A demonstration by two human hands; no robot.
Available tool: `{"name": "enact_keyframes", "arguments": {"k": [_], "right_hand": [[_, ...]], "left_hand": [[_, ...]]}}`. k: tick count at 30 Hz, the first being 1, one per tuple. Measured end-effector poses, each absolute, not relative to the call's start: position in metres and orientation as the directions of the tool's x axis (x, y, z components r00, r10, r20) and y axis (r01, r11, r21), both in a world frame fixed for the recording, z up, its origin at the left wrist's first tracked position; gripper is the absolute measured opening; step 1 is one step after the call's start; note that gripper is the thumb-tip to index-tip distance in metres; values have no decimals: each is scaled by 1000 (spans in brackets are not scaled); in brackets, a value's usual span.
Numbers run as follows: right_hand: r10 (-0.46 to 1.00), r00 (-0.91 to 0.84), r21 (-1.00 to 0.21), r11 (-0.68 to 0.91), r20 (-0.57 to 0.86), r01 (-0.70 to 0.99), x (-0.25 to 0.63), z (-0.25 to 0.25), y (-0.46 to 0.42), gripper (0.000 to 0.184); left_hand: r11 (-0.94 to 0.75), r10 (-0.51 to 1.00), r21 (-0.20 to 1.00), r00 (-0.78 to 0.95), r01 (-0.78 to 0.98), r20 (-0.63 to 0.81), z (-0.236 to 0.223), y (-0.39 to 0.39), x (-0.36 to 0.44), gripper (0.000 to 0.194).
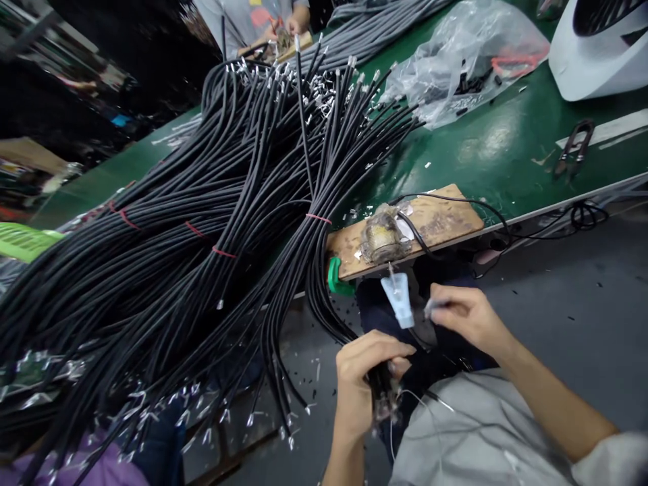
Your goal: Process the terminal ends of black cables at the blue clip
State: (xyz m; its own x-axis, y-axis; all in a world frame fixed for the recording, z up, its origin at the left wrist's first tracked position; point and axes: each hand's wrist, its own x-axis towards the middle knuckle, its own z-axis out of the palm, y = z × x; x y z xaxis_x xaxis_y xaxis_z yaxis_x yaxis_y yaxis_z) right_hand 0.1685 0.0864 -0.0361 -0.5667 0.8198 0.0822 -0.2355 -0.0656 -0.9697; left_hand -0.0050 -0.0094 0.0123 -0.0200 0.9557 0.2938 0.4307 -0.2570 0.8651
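My left hand (pixel 362 378) is wrapped around a bundle of black cables (pixel 324 297). Their stripped ends hang out below my fingers, somewhat blurred. My right hand (pixel 468 317), to the right of a pale blue paddle-shaped piece (pixel 398 298), is closed in a pinch. A small greyish piece shows at its fingertips; its kind is unclear. The blue piece hangs from a thin shaft on a motor-like device (pixel 382 236), which is fixed to a wooden board (pixel 450 212) at the table edge. A red band (pixel 318 219) ties the cables further up.
Large piles of black cables (pixel 167 270) cover the left side of the green table (pixel 470 155). A clear plastic bag (pixel 450 61), snips (pixel 576 150) and a white casing (pixel 602 50) lie at the right. A green clamp (pixel 338 277) grips the board. Another person's hands (pixel 291 28) work across the table.
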Motion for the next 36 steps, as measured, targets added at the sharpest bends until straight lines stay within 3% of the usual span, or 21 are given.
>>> {"name": "enact_keyframes", "arguments": {"k": [3,5,7,10,13,15,17,19,20,22,25,27,30,33,36], "right_hand": [[647,-661,-921,327,380,-210,169,-15,76,14],[627,-622,-875,426,468,-229,162,-8,69,11],[703,-528,-877,421,477,-231,154,-9,65,10],[849,-363,-921,323,384,-219,141,-18,57,17],[942,-244,-938,150,232,-312,128,-25,47,22],[954,-292,-878,-86,63,-471,120,-27,39,21],[896,-436,-715,-361,-87,-599,114,-27,33,23],[813,-565,-573,-531,-138,-624,112,-27,30,24],[797,-591,-560,-548,-124,-621,113,-27,30,25],[832,-554,-666,-432,-35,-607,116,-29,34,23],[882,-405,-841,-20,240,-541,126,-35,46,14],[832,-381,-850,187,403,-492,131,-39,54,14],[782,-388,-820,258,487,-510,132,-41,58,12],[846,-402,-744,-9,350,-668,124,-36,48,18],[792,-605,-460,-506,87,-729,115,-30,34,26]], "left_hand": [[-164,986,853,69,495,150,12,-10,-9,8],[-171,985,845,69,507,158,12,-11,-9,7],[-207,972,840,8,501,235,9,-15,-9,11],[-253,926,816,-114,519,359,6,-19,-5,18],[-204,905,797,-200,569,375,4,-21,3,11],[-154,894,781,-252,605,371,4,-21,7,3],[-148,877,770,-278,620,392,4,-21,10,6],[-181,872,771,-263,611,413,5,-22,10,6],[-199,875,771,-245,605,418,5,-23,10,7],[-207,891,763,-203,612,405,8,-23,8,13],[-168,934,743,-137,648,331,18,-23,6,28],[-147,959,752,-92,642,266,25,-22,5,35],[-107,988,805,-26,584,150,32,-19,2,39],[-127,992,872,50,472,117,31,-15,-1,39],[-227,974,909,76,349,214,27,-11,-3,32]]}}
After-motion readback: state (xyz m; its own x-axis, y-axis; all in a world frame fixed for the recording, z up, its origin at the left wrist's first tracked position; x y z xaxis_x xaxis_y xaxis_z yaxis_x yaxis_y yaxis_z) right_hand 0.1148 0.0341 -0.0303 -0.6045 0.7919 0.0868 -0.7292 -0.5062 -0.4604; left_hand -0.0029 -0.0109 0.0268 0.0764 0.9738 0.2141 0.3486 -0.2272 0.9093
